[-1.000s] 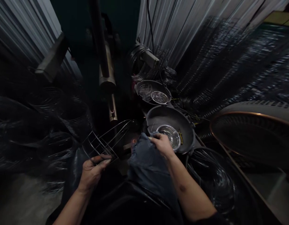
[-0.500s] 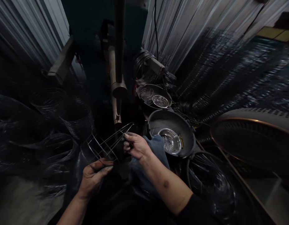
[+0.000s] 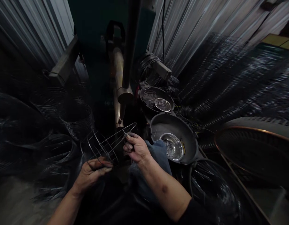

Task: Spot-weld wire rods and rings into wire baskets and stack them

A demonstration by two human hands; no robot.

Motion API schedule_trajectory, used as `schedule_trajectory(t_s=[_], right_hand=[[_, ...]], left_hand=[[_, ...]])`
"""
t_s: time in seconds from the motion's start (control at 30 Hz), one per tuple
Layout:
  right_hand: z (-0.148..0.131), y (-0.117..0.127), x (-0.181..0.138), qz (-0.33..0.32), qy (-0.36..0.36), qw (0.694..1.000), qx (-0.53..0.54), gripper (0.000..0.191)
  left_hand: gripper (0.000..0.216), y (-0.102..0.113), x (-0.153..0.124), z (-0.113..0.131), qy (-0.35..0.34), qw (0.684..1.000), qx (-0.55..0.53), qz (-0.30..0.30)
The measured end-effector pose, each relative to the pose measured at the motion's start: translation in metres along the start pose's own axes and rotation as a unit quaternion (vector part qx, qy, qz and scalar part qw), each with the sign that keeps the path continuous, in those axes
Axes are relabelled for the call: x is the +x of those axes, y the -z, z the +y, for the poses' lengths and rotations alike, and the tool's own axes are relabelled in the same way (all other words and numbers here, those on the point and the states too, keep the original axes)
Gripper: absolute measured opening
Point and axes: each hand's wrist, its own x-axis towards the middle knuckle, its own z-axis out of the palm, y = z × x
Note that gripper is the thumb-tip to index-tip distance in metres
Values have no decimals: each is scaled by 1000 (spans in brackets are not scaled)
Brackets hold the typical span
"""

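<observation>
Wire frame: a silver, open, basket-like frame of thin bent steel wire (image 3: 100, 147), with curved ribs tapering to a point, held in the air before the person's lap.

Left hand: the left hand (image 3: 93, 176) is curled nearly closed around the frame's lower ribs, and has hold of it.

Right hand: the right hand (image 3: 137, 148) is half open, with fingers (image 3: 129, 140) at the frame's tapered end; whether they grip the wire is hard to tell.

Pans: a wide, dark grey round metal pan (image 3: 168, 122) holds a shiny steel bowl (image 3: 172, 147), and sits just right of the blue denim knee (image 3: 158, 153). A smaller dark pan (image 3: 144, 93) lies beyond it.

Edges: dark coils of wire (image 3: 214, 187) crowd the lower right, stacked wire hoops (image 3: 76, 122) the left. Between them, the hands have only a narrow gap, backed by a vertical brass-coloured pipe (image 3: 118, 72).
</observation>
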Motion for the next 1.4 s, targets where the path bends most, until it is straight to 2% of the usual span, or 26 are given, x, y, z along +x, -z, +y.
schedule_trajectory(t_s=[0.23,0.5,0.93,1.03,1.1,1.17,1.23,1.3,1.4], right_hand=[[-9,-12,16,11,28,999,-27,18],[-14,-17,25,23,42,998,-26,20],[-12,-19,26,15,41,999,-29,15],[-15,-15,23,25,61,992,-105,13],[-22,-9,21,66,156,961,-219,14],[-31,-3,21,107,297,888,-336,17],[-43,1,23,95,389,816,-417,22],[-53,4,26,38,405,786,-465,19],[-64,6,32,-27,388,780,-490,11]], left_hand=[[15,13,17,-7,50,998,-30,-7],[21,9,28,7,111,990,-87,4],[26,8,26,15,132,987,-85,33],[26,8,25,17,126,986,-101,40],[26,8,24,18,128,984,-115,42],[26,9,23,19,133,983,-122,41],[26,9,22,20,136,981,-133,45],[26,7,20,21,141,976,-157,56],[26,4,18,25,147,970,-180,69]])
